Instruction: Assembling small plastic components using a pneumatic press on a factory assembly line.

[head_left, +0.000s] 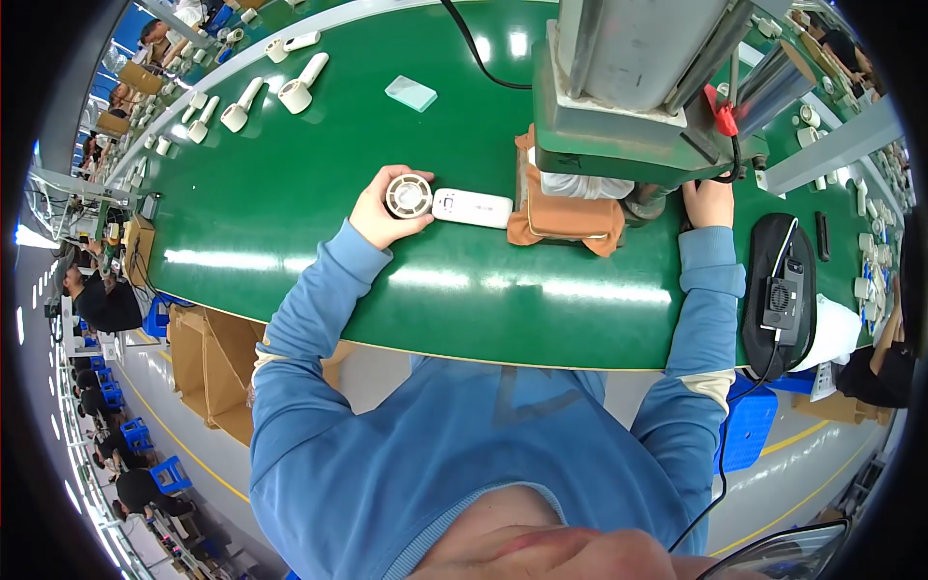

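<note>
A person in a soft blue sweatshirt (pixel 464 425), seen from above, sat or stood at a glossy green surface (pixel 464 319) streaked with reflected light. Just above the centre, toward 12 o'clock, lay a white handheld gadget (pixel 474 207): a smooth, rounded bar of a handle joined to a round head with a slotted ring. The left hand (pixel 389 207), at 11 o'clock, was curled partly closed, its thumb and fingers wrapped around that head. The handle pointed toward 3 o'clock, its far end meeting the edge of a tan cloth pad (pixel 570 218), wrinkled and folded over a block; whether the end slipped under the cloth could not be told.

Over the pad, at 1 o'clock, rose a heavy metal machine (pixel 619 126), boxy and scuffed, with a white wrapped bundle (pixel 587 186) beneath its head. The right hand (pixel 710 205), at 2 o'clock, rested by the machine's right side, its fingers largely hidden; how far it was open, or whether it held anything, could not be told.

At 11 o'clock, similar white pieces (pixel 297 95) with cup-shaped heads and slim handles lay spaced apart, near a flat, pale blue-green slab (pixel 413 94). At 3 o'clock was a black, round-ended case (pixel 764 256) carrying a small dark box (pixel 780 298) with a vent. Below the surface, at 8 o'clock, stood an open cardboard box (pixel 208 362).
</note>
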Action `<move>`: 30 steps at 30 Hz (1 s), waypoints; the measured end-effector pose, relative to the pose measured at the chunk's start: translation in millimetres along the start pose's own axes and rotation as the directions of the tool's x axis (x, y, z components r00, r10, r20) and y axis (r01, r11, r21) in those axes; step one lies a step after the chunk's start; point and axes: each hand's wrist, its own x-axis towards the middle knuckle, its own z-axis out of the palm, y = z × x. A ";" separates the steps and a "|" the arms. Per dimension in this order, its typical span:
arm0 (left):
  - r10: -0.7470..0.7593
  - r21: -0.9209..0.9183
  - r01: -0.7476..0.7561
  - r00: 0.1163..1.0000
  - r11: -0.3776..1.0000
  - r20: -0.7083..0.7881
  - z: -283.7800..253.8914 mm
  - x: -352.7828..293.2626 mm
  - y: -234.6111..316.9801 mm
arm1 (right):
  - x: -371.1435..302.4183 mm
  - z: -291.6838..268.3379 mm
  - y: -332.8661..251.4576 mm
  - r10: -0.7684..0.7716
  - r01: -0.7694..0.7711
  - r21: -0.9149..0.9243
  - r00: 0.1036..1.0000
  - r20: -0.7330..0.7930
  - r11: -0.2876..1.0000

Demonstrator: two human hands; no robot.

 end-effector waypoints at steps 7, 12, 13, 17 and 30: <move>-0.011 -0.406 -0.081 0.976 0.910 -0.219 10.5 12.0 28.8 | -2.4 4.1 6.6 0.007 -0.007 -0.033 1.000 0.026 0.999; 0.055 -0.462 -0.147 0.977 0.875 -0.205 39.8 21.2 46.3 | -0.4 -1.3 -2.7 0.103 -0.092 -0.082 0.984 0.146 0.992; 0.084 -0.475 -0.160 0.980 0.865 -0.178 45.0 23.5 48.7 | 0.8 -2.5 -3.9 0.136 -0.119 -0.098 0.974 0.179 0.988; 0.118 -0.374 -0.154 0.986 0.914 -0.118 65.7 32.6 58.0 | -0.2 2.3 1.7 0.083 -0.070 -0.100 0.987 0.135 0.993; 0.215 -0.458 -0.187 0.977 0.869 0.008 68.1 52.0 46.8 | -4.4 20.1 15.4 -0.065 0.066 -0.101 0.998 0.013 0.993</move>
